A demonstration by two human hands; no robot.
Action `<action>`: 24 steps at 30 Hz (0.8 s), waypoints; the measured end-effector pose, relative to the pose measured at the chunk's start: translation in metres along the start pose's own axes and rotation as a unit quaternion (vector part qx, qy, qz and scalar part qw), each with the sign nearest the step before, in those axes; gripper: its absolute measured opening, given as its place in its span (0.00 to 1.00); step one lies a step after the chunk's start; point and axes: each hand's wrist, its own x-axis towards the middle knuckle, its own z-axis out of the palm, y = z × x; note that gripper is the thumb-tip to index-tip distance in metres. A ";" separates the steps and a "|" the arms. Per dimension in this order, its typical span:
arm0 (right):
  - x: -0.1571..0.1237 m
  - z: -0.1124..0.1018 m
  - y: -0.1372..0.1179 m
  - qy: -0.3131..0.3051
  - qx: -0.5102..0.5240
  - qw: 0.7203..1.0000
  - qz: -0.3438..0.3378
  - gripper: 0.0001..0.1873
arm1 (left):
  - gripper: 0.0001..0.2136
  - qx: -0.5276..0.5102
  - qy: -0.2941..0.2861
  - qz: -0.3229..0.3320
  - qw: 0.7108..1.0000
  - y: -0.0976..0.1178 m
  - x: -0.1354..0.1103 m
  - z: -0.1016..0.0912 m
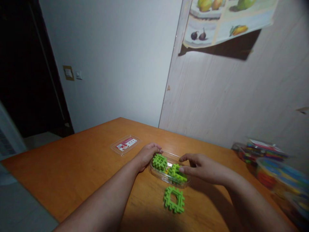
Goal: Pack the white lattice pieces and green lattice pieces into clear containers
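A clear plastic container (157, 175) sits on the table in front of me, holding green interlocking toy pieces. My left hand (147, 155) grips its left end, fingers around the rim. In the container's left part is a green piece with a slotted centre (159, 162). Further right lie square-framed green pieces (174, 174), with small yellow-orange bits between the groups. My right hand (196, 166) is over the container's right end, thumb and index finger apart, the thumb tip near or touching the green pieces. Nearer me, a hollow green square piece (167, 199) with notched edges lies on the table.
On the orange-brown wooden table (96, 174), a clear lid (126, 144) with a printed label lies behind my left hand. Along the right edge stand transparent tubs (277, 174) with colourful contents and a pile of packaged items (263, 151). A wall borders the table's far side.
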 end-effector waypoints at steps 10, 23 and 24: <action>0.001 -0.001 0.005 0.060 0.039 0.997 -0.030 0.29 | 0.11 -0.036 0.014 0.044 0.998 0.002 -0.001 0.002; -0.007 -0.014 -0.020 0.052 0.033 0.998 -0.004 0.33 | 0.16 -0.049 0.001 0.004 0.999 -0.004 0.007 -0.002; -0.008 -0.016 -0.018 0.057 0.032 0.998 -0.008 0.32 | 0.16 -0.052 -0.001 0.003 0.999 -0.004 0.008 -0.003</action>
